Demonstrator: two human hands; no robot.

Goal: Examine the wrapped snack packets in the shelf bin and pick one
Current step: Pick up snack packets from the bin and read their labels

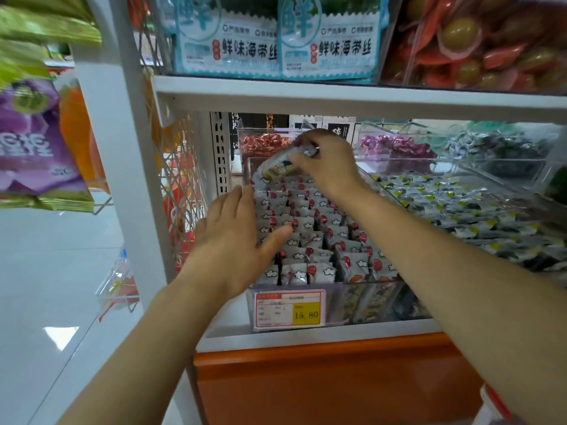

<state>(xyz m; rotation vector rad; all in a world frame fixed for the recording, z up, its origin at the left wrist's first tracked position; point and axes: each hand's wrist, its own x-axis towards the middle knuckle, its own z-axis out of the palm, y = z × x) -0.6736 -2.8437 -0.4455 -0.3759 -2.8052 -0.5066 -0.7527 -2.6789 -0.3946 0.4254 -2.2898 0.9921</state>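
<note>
A clear plastic shelf bin [334,305] holds several rows of small white wrapped snack packets [310,240] printed with clouds and red balloons. My right hand [328,161] is raised over the back of the bin and pinches one snack packet [277,170] by its end, so the packet hangs tilted above the rows. My left hand [236,237] lies flat on the packets at the bin's left side, fingers spread, holding nothing.
A price tag [290,308] reading 15.80 is on the bin's front. Another clear bin of black-and-white packets [454,207] stands to the right. Bins of red [264,142] and purple [395,148] sweets sit behind. A white shelf board [337,96] hangs overhead; a white post [122,148] stands left.
</note>
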